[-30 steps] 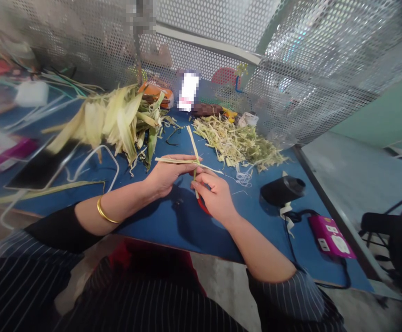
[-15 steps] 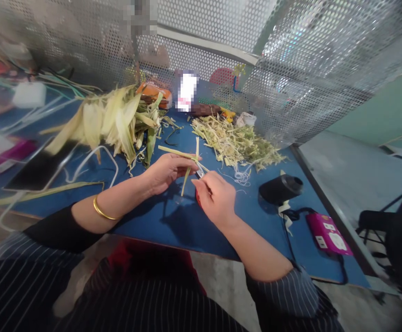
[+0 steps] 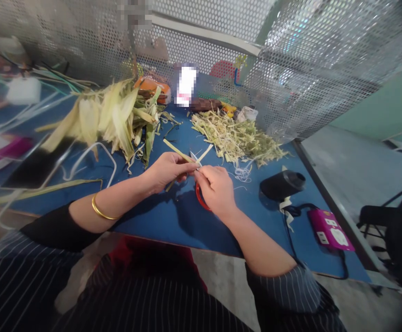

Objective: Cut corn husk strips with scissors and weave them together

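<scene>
My left hand (image 3: pixel 168 171) is closed in a pinch on pale green corn husk strips (image 3: pixel 175 148), which cross at the fingertips and stick out to both sides. Close against it, my right hand (image 3: pixel 219 190) has its fingers curled, the thumb and forefinger meeting at the crossing. A pair of scissors (image 3: pixel 200 197) is in this hand; its red handle loop hangs below the fingers and a blade tip shows above the crossing. Whether the right fingertips also grip the strips is hidden.
A bundle of corn husks (image 3: pixel 109 115) lies at the left, beside a dark tablet (image 3: pixel 31 168). Husk scraps (image 3: pixel 237 133) are heaped at the back, with white thread (image 3: pixel 243 171) in front. At the right stand a black cylindrical object (image 3: pixel 282 185) and a purple power strip (image 3: pixel 330 229).
My right hand has come up against the left fingertips. The scissors have turned, showing more of the red loop. The crossed strips have tilted, and one end now points up to the right.
</scene>
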A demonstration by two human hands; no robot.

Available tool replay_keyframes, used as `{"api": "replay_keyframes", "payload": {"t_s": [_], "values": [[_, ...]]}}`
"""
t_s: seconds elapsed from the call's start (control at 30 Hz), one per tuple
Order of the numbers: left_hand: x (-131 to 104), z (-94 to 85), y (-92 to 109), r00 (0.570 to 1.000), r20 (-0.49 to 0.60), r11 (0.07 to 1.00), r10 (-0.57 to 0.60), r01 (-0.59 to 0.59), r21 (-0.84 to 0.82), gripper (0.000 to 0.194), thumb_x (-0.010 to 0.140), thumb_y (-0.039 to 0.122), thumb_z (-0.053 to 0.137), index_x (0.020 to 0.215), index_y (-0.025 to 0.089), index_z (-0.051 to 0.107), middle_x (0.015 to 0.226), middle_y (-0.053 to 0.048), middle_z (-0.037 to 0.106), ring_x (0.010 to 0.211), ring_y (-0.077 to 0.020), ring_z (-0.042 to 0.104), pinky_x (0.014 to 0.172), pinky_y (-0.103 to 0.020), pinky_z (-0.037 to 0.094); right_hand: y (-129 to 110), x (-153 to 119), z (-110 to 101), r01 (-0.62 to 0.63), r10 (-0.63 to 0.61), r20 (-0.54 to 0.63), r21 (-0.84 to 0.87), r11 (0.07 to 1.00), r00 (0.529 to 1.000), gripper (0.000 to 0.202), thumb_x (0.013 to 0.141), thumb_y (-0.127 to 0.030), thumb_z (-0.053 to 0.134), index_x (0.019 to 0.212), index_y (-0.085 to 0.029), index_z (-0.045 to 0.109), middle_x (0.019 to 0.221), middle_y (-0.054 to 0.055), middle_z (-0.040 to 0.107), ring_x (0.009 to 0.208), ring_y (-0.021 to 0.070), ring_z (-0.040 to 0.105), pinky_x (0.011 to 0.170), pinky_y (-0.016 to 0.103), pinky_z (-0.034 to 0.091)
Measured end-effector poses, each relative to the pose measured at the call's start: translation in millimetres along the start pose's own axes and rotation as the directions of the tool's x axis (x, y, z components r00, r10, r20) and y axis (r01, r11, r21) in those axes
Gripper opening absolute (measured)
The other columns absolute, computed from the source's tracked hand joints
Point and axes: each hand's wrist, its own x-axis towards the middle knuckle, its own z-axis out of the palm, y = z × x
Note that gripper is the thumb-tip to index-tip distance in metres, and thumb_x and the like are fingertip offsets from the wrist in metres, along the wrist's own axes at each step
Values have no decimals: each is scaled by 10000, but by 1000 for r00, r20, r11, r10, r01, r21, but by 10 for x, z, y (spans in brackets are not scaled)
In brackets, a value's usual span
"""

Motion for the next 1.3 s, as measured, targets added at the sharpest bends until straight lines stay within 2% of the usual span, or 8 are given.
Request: {"api": "replay_keyframes", "payload": {"t_s": [0.37, 0.5, 0.63, 0.77, 0.9, 1.07, 1.2, 1.3], "values": [[8, -7, 83, 998, -38, 998, -40, 42, 41, 156, 735, 255, 712, 738, 102, 681, 563, 19, 539, 443, -39, 434, 443, -189, 413, -22, -6, -73, 60, -59, -10, 57, 997, 998, 323, 910, -243, 453, 592, -190, 431, 579, -23, 484, 603, 112, 446, 770, 305, 365], [-7, -35, 127, 997, -37, 997, -72, 73, 34, 198, 782, 298, 667, 710, 115, 646, 566, 23, 533, 423, -30, 400, 378, -169, 299, -14, 16, -112, -118, 94, 93, 311, 943, 991, 304, 904, -325, 477, 650, -186, 570, 632, -1, 582, 632, 123, 515, 733, 300, 399], [-18, -57, 164, 994, 5, 994, -112, 112, 12, 273, 838, 350, 590, 696, 119, 624, 577, 15, 543, 408, -21, 346, 358, -169, 185, 64, 67, -122, -437, 374, 249, 673, 596, 893, 373, 843, -505, 530, 710, -172, 633, 650, 8, 596, 577, 112, 526, 582, 261, 413], [-20, -43, 135, 993, 53, 994, -104, 102, 48, 295, 850, 377, 564, 743, 114, 644, 609, 3, 558, 407, -21, 314, 380, -189, 150, 166, 100, -36, -465, 503, 293, 847, 258, 813, 258, 726, -433, 697, 738, -185, 627, 641, -33, 560, 536, 72, 496, 550, 227, 414], [-28, -20, 78, 994, 76, 989, -83, 73, 129, 350, 813, 456, 588, 732, 122, 654, 585, 13, 542, 411, -27, 276, 406, -206, 158, 193, 103, 18, -460, 499, 353, 881, 105, 791, 207, 689, -343, 738, 759, -182, 627, 642, -38, 578, 522, 61, 501, 530, 214, 418], [-46, 22, 69, 997, 82, 953, 11, -35, 301, 301, 721, 422, 686, 704, 122, 692, 560, 20, 523, 502, -57, 379, 472, -209, 252, 117, 88, 30, -401, 550, 239, 895, 195, 800, 139, 679, -268, 723, 709, -176, 623, 577, -37, 579, 496, 75, 520, 531, 231, 445], [-63, 29, 92, 987, 159, 949, -14, -37, 312, 297, 706, 412, 693, 726, 117, 713, 548, 28, 514, 507, -60, 361, 485, -215, 256, 107, 79, 77, -332, 563, 108, 891, 311, 819, 110, 709, -267, 680, 704, -190, 601, 565, -47, 559, 480, 86, 508, 518, 247, 452], [-75, 15, 86, 987, 160, 942, -26, -29, 334, 311, 701, 416, 695, 765, 113, 726, 580, 13, 548, 526, -68, 384, 498, -218, 273, 170, 90, 57, -355, 528, 58, 802, 480, 847, 110, 752, -293, 644, 756, -189, 607, 615, -27, 581, 539, 115, 548, 574, 284, 483]]}}
